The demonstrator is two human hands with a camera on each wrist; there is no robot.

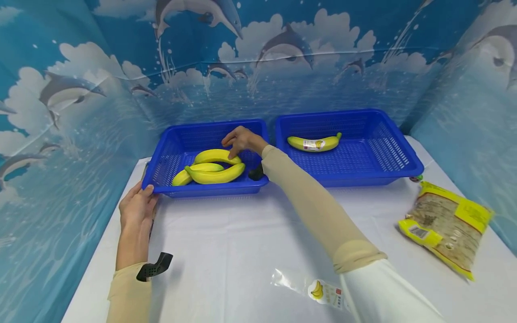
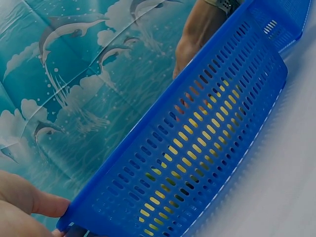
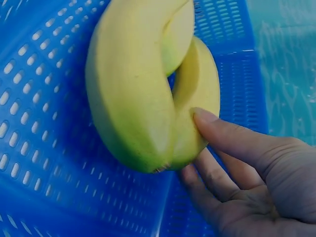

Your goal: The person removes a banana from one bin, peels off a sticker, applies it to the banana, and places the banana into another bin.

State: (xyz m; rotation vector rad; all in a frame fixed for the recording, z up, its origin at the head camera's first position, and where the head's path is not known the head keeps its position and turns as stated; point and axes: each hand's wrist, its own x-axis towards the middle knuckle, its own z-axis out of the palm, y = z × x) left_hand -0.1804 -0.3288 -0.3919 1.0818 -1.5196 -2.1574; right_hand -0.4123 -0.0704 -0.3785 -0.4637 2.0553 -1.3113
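Observation:
Several yellow bananas lie in the left blue basket (image 1: 210, 194). My right hand (image 1: 244, 140) reaches into it at the right end of the rear banana (image 1: 216, 155). In the right wrist view, the thumb (image 3: 219, 126) presses on that banana (image 3: 202, 84), and the other fingers go behind its greenish end, their tips partly hidden. A front banana (image 1: 218, 175) lies against it, apart from the hand. With my left hand (image 1: 137, 208) I grip the basket's front left corner, thumb on the rim, as the left wrist view also shows the basket wall (image 2: 197, 133) beside the thumb.
To the right stands a second blue basket (image 1: 351, 181) holding one banana with a label (image 1: 315, 144). A yellow and brown bag (image 1: 448, 226) lies at the table's right. A clear wrapper with a banana label (image 1: 307, 287) lies near the front. A dolphin-print curtain (image 1: 258, 80) surrounds the table.

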